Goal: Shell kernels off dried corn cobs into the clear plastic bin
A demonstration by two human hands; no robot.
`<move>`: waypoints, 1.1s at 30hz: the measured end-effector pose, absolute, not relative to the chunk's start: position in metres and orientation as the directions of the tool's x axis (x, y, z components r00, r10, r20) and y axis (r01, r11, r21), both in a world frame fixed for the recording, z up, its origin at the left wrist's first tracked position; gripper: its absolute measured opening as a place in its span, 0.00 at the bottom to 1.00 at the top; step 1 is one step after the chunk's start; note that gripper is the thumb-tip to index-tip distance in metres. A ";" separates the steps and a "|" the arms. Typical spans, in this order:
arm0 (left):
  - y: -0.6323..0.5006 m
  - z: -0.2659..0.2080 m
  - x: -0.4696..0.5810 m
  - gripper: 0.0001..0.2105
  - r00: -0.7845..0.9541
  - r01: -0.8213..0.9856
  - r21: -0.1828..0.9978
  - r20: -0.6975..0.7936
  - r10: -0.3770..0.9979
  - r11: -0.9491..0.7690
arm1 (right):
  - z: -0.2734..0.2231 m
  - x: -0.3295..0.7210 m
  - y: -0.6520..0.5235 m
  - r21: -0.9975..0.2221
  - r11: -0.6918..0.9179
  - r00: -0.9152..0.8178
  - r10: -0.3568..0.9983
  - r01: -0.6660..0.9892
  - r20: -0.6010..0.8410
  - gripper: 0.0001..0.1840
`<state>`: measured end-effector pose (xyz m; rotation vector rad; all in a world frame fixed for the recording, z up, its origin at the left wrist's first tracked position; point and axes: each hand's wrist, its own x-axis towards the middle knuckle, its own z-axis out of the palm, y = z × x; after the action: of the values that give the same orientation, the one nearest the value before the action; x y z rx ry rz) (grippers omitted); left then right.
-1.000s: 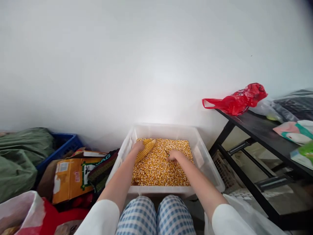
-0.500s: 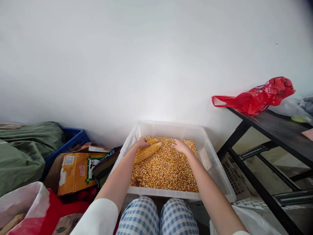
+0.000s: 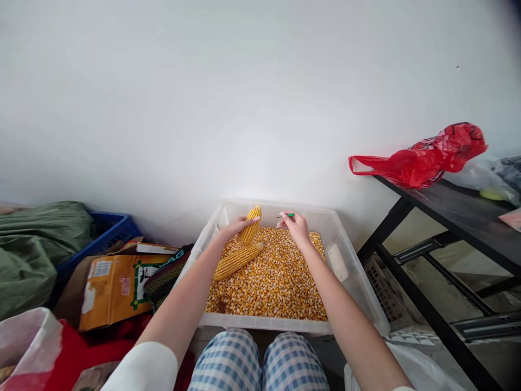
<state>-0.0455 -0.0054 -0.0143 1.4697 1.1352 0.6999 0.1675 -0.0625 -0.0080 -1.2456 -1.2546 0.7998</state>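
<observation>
My left hand (image 3: pixel 238 225) is closed around an ear of corn (image 3: pixel 249 225), holding it upright with its tip raised above the kernels. Below it, a second ear of corn (image 3: pixel 236 262) lies on the loose corn kernels (image 3: pixel 277 282). My right hand (image 3: pixel 296 224) pinches a small green-handled tool (image 3: pixel 290 215) whose thin, dark shaft points left toward the held ear. The tool and the ear are apart. Everything sits in or over a translucent plastic bin (image 3: pixel 268 322) in front of my knees.
A black metal rack (image 3: pixel 451 209) with a red plastic bag (image 3: pixel 427 157) on it stands right. To the left are a torn cardboard box (image 3: pixel 112 288), a blue crate (image 3: pixel 109 231) and a red-and-white sack (image 3: pixel 40 347). A white wall (image 3: pixel 244 108) rises behind the bin.
My left hand has lifted one ear of corn off the kernels and tilted it upright. My right hand has risen from the kernels, and the green-handled tool now shows in it.
</observation>
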 end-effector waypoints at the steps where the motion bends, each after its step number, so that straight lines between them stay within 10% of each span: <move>1: -0.009 -0.004 -0.037 0.21 0.425 0.150 0.983 -0.159 0.891 0.104 | -0.002 0.167 -0.062 -0.967 0.245 0.241 0.936 0.072 0.255 0.21; 7: -0.046 0.030 0.011 0.27 0.590 -0.368 0.839 -0.122 0.798 0.401 | 0.038 0.169 -0.061 -0.885 0.465 0.523 0.760 -0.023 0.385 0.25; 33: -0.065 0.031 0.022 0.21 0.523 -0.547 0.736 -0.071 0.849 0.398 | 0.046 0.133 -0.118 -0.631 0.656 0.346 0.528 0.414 0.776 0.10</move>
<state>0.0220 -0.0649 0.0311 0.7195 0.4812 0.9281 0.1332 -0.1180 0.0461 -0.9162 -1.2659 0.0892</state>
